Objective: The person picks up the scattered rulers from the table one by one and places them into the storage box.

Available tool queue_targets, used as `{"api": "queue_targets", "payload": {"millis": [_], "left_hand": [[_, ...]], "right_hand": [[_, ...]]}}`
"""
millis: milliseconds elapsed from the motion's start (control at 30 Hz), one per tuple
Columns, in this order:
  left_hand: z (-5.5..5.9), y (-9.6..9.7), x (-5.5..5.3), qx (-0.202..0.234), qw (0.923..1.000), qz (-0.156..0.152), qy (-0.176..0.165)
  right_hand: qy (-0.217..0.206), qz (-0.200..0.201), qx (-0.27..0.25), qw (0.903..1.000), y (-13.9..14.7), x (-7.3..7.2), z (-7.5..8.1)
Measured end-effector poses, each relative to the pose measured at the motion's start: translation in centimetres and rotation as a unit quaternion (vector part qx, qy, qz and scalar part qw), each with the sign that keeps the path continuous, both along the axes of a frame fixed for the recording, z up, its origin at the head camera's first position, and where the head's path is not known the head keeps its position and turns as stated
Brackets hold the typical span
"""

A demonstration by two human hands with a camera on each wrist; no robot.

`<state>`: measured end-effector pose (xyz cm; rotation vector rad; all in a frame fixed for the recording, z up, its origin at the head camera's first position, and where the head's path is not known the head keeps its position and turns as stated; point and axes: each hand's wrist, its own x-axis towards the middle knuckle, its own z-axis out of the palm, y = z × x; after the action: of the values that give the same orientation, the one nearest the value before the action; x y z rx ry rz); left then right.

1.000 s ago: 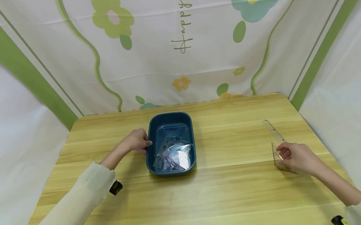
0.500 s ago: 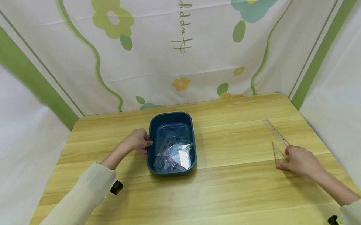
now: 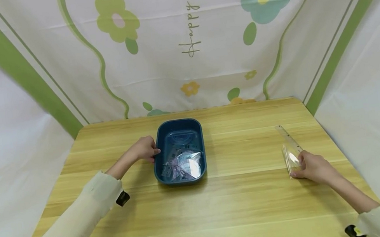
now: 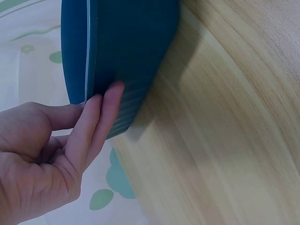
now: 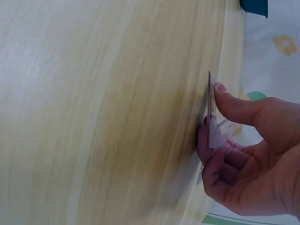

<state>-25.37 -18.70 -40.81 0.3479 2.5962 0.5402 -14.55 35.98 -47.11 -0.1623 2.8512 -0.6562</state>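
My left hand (image 3: 145,148) pinches the left rim of a dark blue plastic bin (image 3: 178,125). In the left wrist view the thumb lies inside the rim and the fingers press the outer wall. Inside the bin lie clear plastic drawing tools, among them a protractor (image 3: 189,166), some with a purple tint. Over at the right side, my right hand (image 3: 316,166) holds a clear set square (image 3: 291,159) by thumb and fingers, tilted up. The right wrist view has the set square (image 5: 209,103) nearly edge-on. A clear straight ruler (image 3: 288,137) lies just beyond that hand, partly covered by it.
The wood-grain table (image 3: 201,215) reaches back to a white cloth backdrop (image 3: 162,59) with printed flowers. White cloth also hangs at both sides. Black devices are strapped at both sleeves, such as the left wrist device (image 3: 123,198).
My right hand first hovers over the set square, then grips it, and now has tilted it up off the table. The left hand keeps its hold on the bin.
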Motion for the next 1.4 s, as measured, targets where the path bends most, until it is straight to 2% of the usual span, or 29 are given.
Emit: {"api": "queue_targets", "payload": {"millis": [133, 300, 567, 800, 967, 1200, 1400], "left_hand": [[0.1, 0.0, 0.1, 0.004, 0.9999, 0.012, -0.008], [0.0, -0.1, 0.0, 0.009, 0.9999, 0.011, -0.003], [0.0, -0.2, 0.0, 0.013, 0.9999, 0.007, 0.0], [0.1, -0.2, 0.0, 0.012, 0.9999, 0.003, 0.001], [0.1, -0.2, 0.1, 0.01, 0.9999, 0.004, -0.002], [0.2, -0.2, 0.2, 0.015, 0.9998, 0.009, -0.008], [0.0, -0.2, 0.0, 0.017, 0.9998, 0.007, -0.009]], "right_hand": [[-0.009, 0.011, -0.03, 0.9995, 0.1, 0.0, 0.3], [-0.046, 0.013, -0.09, 0.9948, 0.1, 0.0, 0.7], [-0.104, -0.015, -0.199, 0.9745, -0.2, -0.3, 1.4], [-0.09, -0.025, -0.199, 0.9755, -1.1, -0.4, 2.4], [-0.095, -0.033, -0.212, 0.9721, -1.9, -0.4, 3.0], [-0.096, -0.031, -0.225, 0.969, -2.8, -0.5, 3.1], [-0.089, -0.021, -0.223, 0.9706, -4.1, -0.7, 3.2]]}}
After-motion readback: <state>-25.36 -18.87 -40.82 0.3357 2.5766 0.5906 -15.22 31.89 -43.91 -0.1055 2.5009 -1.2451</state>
